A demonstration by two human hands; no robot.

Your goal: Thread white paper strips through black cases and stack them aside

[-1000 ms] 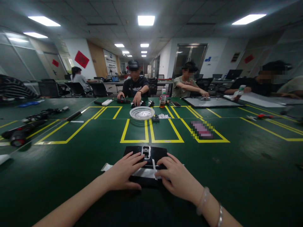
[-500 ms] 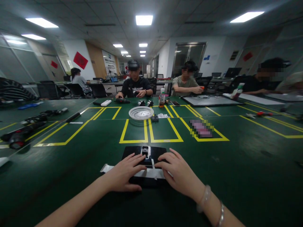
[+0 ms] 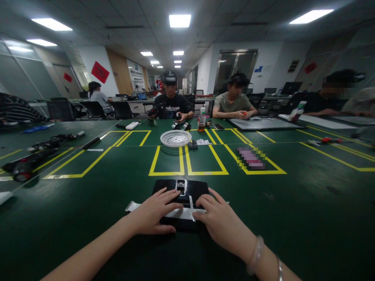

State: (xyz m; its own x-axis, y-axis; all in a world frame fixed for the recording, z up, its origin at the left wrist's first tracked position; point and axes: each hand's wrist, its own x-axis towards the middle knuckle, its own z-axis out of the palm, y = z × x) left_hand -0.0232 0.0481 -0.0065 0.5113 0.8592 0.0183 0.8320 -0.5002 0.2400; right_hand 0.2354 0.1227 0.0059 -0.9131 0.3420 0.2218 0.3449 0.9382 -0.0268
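A flat black device [image 3: 193,189] lies on the green table [image 3: 88,210] right in front of me, with a small silver-framed part [image 3: 181,186] on its top middle and a white strip [image 3: 179,212] across its near half. My left hand [image 3: 152,214] rests flat on the device's left side, fingers stretched out over the strip. My right hand [image 3: 221,220] lies on the right side, fingers spread and touching the strip's right end. Neither hand holds anything.
Yellow tape boxes [image 3: 166,162] mark the table beyond the device. A white round fan grille [image 3: 175,138] and a small black part [image 3: 192,145] sit farther back. Dark tools [image 3: 26,162] lie at the left. Several people sit across the table, with a bottle [image 3: 201,121].
My hands have stayed on the device with slight finger shifts. The person opposite has lifted both hands from the table toward the chest.
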